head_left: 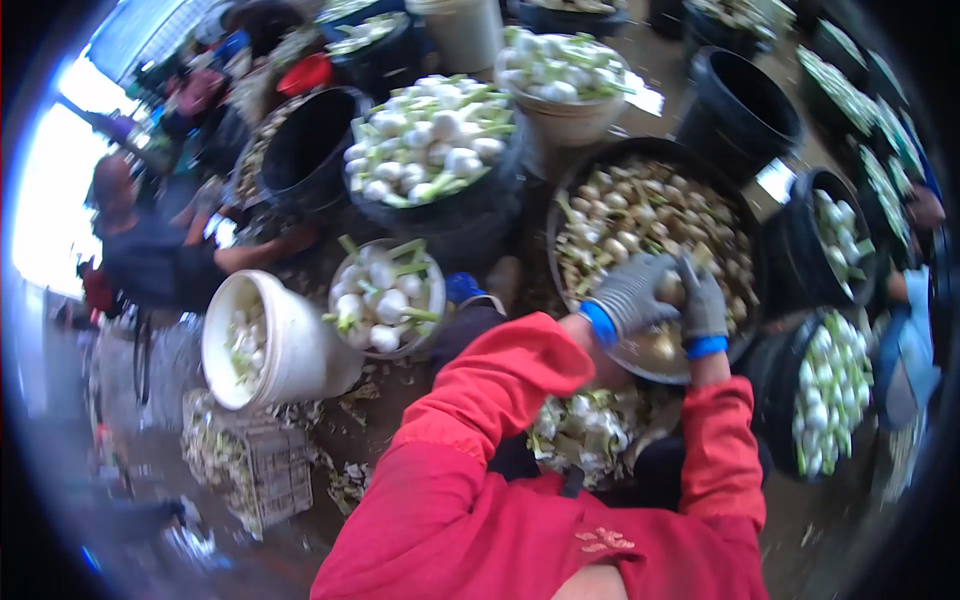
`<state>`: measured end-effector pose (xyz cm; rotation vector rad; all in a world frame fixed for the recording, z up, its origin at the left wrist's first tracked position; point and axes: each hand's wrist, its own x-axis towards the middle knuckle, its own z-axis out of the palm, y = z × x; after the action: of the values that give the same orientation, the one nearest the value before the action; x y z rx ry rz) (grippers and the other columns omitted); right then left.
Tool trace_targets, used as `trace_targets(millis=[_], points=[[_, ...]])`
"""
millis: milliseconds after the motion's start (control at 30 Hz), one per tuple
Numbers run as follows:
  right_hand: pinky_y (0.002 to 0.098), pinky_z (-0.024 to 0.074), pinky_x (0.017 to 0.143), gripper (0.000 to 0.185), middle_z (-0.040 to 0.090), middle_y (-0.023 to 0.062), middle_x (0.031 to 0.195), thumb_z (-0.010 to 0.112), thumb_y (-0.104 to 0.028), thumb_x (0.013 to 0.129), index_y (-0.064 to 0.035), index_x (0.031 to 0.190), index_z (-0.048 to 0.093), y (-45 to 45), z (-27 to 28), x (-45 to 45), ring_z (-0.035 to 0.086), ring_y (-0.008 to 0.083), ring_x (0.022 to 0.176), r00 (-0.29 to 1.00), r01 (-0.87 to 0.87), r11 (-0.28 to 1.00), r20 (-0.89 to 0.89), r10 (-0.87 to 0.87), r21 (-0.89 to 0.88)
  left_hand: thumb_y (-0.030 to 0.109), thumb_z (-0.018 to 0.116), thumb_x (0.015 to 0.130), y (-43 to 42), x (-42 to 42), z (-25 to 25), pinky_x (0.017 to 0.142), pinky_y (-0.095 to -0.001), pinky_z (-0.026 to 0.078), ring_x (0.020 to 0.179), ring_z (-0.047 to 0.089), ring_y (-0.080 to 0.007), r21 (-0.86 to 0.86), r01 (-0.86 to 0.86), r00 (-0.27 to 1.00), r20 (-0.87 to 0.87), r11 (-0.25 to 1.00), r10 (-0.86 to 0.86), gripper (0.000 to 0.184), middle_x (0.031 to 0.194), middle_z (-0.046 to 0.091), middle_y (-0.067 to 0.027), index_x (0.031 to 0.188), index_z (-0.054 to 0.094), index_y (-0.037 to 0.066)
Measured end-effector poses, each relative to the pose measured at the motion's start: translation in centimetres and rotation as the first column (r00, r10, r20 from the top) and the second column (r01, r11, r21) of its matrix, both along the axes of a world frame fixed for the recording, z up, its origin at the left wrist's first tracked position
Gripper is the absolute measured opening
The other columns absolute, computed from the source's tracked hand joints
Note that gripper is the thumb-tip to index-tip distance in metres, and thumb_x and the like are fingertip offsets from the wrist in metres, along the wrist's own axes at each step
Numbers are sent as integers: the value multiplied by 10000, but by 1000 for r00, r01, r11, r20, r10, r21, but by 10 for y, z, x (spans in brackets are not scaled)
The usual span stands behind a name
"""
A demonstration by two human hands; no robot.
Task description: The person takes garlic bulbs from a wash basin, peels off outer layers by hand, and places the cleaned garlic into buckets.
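My left hand (634,293), in a grey knitted glove with a blue cuff, curls round a pale garlic bulb (671,288). From the other side my right hand (704,304), gloved the same way, closes on that bulb; its fingertips are partly blurred. Both hands are over the near part of a wide dark tub (556,262) full of brownish unpeeled garlic bulbs (610,215). Below my wrists, a heap of garlic skins and trimmings (585,430) lies in front of my lap.
White garlic fills a large dark tub (440,215), a pale bucket (565,118), a small bucket (385,295) and a right-hand tub (832,395). A white bucket (300,345) tilts at left beside a crate (275,475). Another person (160,250) sits at left.
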<state>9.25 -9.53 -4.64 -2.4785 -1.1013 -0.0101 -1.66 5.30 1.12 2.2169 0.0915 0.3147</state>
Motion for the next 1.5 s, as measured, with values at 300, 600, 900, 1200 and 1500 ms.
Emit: trace_targets(millis=[300,600,900,1200,1500], points=[[370,455,862,291,614,196,1026,551,-107,803,20,1064,581,-4,69,-26,579,335,983,916,208,807,-400,38,553,254,790,613,-13,2,5,894,-383,430,999,539,-324,42,32,981,189,999,-39,667,1066,559,-161,1181,532,19],[405,478,804,360,615,233,980,481,-34,761,6,1110,561,23,32,-9,595,375,906,867,429,772,-454,-206,470,213,745,641,-28,15,6,802,-422,452,912,543,-349,506,-210,956,286,836,66,581,974,544,-169,1160,538,55],[273,483,846,305,663,68,1011,545,-43,839,-9,1138,593,-3,64,-2,608,133,932,666,353,600,-643,377,718,385,594,805,-9,15,14,744,-376,536,1050,559,-260,-992,-23,995,-35,128,-95,637,1219,510,-138,1331,411,76],[245,496,640,283,662,46,829,662,-241,825,-17,997,647,-3,73,-12,613,105,721,513,563,652,-834,206,507,310,730,753,-16,10,14,860,-318,468,977,555,-202,-471,29,990,133,882,39,891,1118,515,-111,1415,215,11],[239,501,629,231,660,53,844,687,-149,807,-9,986,652,3,65,-23,600,94,708,492,666,392,-769,409,635,457,592,857,-5,27,6,893,-415,468,1101,517,-260,-994,68,990,79,-91,-117,694,1221,475,-146,1368,321,73]])
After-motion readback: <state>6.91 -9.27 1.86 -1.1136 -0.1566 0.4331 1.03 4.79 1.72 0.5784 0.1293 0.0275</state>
